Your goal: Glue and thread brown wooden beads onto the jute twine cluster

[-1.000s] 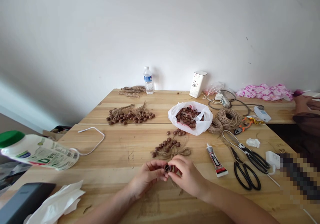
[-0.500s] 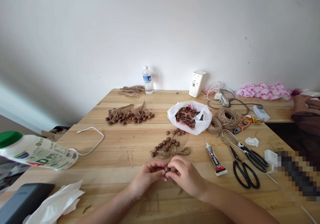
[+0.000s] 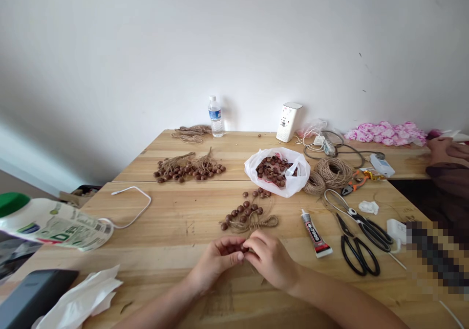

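Pinching small brown piece, mostly hidden, over near desk; left hand and right hand meet, fingers nearly closed, likely for fine control; brown balls just farther, probably for easy reach.

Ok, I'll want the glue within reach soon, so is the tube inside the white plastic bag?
No, the glue tube lies on the wooden table, nearer the person than the white plastic bag.
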A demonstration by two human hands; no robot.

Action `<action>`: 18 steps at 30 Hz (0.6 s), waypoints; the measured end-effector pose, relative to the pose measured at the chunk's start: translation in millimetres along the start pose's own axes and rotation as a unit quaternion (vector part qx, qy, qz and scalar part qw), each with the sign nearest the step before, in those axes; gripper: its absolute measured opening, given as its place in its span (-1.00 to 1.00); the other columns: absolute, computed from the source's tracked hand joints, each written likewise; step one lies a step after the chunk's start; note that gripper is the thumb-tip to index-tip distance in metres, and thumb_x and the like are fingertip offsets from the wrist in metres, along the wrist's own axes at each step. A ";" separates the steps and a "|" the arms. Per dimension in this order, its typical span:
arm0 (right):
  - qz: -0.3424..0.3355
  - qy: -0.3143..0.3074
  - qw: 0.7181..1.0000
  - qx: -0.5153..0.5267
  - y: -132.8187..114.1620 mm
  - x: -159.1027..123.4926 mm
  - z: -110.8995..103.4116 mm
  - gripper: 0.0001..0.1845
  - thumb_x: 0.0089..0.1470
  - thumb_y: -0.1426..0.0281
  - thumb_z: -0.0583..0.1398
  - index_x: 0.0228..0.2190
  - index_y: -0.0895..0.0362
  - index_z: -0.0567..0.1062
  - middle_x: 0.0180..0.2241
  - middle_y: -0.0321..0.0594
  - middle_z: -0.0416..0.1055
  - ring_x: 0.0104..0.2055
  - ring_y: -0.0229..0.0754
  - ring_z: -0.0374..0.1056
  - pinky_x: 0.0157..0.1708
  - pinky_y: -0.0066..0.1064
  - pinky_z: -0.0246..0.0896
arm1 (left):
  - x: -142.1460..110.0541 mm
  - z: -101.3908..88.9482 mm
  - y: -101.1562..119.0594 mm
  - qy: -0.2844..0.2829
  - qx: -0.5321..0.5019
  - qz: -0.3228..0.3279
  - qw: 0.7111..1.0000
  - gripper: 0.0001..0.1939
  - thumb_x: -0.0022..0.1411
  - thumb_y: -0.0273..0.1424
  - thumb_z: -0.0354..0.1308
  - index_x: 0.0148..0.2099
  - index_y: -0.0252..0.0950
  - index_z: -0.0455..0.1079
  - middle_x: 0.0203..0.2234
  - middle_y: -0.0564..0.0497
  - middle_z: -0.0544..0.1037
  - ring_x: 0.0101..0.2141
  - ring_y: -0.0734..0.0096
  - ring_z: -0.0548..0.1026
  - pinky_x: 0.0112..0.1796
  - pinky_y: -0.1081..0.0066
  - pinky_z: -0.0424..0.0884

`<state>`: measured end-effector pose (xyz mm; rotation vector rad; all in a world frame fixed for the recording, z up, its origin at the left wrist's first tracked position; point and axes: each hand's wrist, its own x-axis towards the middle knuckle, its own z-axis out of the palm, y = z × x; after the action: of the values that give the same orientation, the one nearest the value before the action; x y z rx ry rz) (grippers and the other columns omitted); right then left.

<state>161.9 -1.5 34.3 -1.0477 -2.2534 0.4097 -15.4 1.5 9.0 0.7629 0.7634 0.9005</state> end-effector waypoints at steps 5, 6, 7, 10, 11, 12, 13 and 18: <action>0.030 0.006 0.999 0.020 0.2 -2.4 3.0 -0.85 0.00 0.49 0.26 -0.33 0.15 0.40 -0.46 -0.25 0.38 -0.44 -0.22 0.30 -0.42 -0.45 0.18 | 1.0 -0.3 -2.1 0.011 -0.015 -0.023 1.000 -0.76 -0.07 -0.43 0.37 -0.27 -0.34 0.53 -0.38 -0.05 0.63 -0.32 0.33 0.52 -0.21 0.38 0.38; 0.048 0.011 0.998 0.032 0.5 -3.3 3.2 -0.85 -0.02 0.47 0.27 -0.35 0.15 0.40 -0.49 -0.27 0.37 -0.46 -0.23 0.29 -0.44 -0.46 0.17 | 1.3 -0.9 -2.5 0.012 -0.026 -0.026 0.999 -0.75 -0.07 -0.43 0.38 -0.27 -0.34 0.53 -0.37 -0.05 0.63 -0.32 0.33 0.52 -0.20 0.38 0.38; 0.068 0.015 0.996 0.048 0.9 -4.2 3.4 -0.86 -0.02 0.45 0.28 -0.38 0.15 0.39 -0.51 -0.29 0.36 -0.49 -0.25 0.28 -0.46 -0.47 0.16 | 1.6 -1.5 -2.9 0.014 -0.037 -0.027 0.999 -0.74 -0.08 -0.43 0.38 -0.26 -0.33 0.53 -0.36 -0.05 0.63 -0.31 0.33 0.53 -0.20 0.37 0.38; 0.139 0.013 0.984 0.107 1.9 -7.0 4.6 -0.87 0.02 0.41 0.24 -0.48 0.15 0.38 -0.57 -0.32 0.36 -0.55 -0.29 0.25 -0.51 -0.49 0.12 | 2.4 -3.5 -3.9 0.019 -0.063 -0.030 0.997 -0.71 -0.10 -0.43 0.40 -0.25 -0.31 0.54 -0.37 -0.03 0.63 -0.32 0.35 0.54 -0.18 0.37 0.38; 0.163 0.007 0.978 0.126 2.2 -7.8 5.4 -0.86 0.04 0.40 0.22 -0.50 0.15 0.38 -0.58 -0.32 0.36 -0.56 -0.30 0.25 -0.53 -0.49 0.11 | 2.5 -4.2 -4.3 0.021 -0.066 -0.031 0.997 -0.71 -0.10 -0.43 0.40 -0.24 -0.30 0.54 -0.38 -0.02 0.63 -0.33 0.38 0.54 -0.18 0.38 0.38; 0.186 0.000 0.971 0.148 2.6 -8.5 6.4 -0.86 0.05 0.38 0.20 -0.51 0.15 0.38 -0.59 -0.32 0.36 -0.57 -0.31 0.24 -0.55 -0.50 0.11 | 2.6 -4.7 -4.7 0.022 -0.066 -0.031 0.997 -0.71 -0.10 -0.43 0.40 -0.24 -0.30 0.55 -0.38 -0.01 0.64 -0.34 0.39 0.54 -0.17 0.38 0.38; 0.211 -0.009 0.962 0.174 3.1 -9.0 7.8 -0.85 0.05 0.37 0.19 -0.50 0.16 0.39 -0.60 -0.32 0.36 -0.58 -0.31 0.24 -0.57 -0.50 0.10 | 2.6 -5.2 -5.1 0.023 -0.064 -0.031 0.997 -0.71 -0.10 -0.43 0.40 -0.24 -0.29 0.55 -0.38 -0.01 0.64 -0.34 0.40 0.54 -0.16 0.39 0.38; 0.309 -0.049 0.888 0.338 5.3 -10.3 15.9 -0.83 0.05 0.30 0.17 -0.42 0.17 0.39 -0.62 -0.41 0.27 -0.70 -0.38 0.17 -0.72 -0.57 0.04 | 1.9 -5.9 -5.8 0.027 -0.038 -0.025 0.999 -0.70 -0.10 -0.40 0.40 -0.22 -0.27 0.56 -0.32 -0.03 0.65 -0.26 0.34 0.54 -0.11 0.37 0.36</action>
<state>159.8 -6.4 15.4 -1.3257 -1.5705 1.4209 -17.3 2.2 0.8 0.6516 0.7884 0.9028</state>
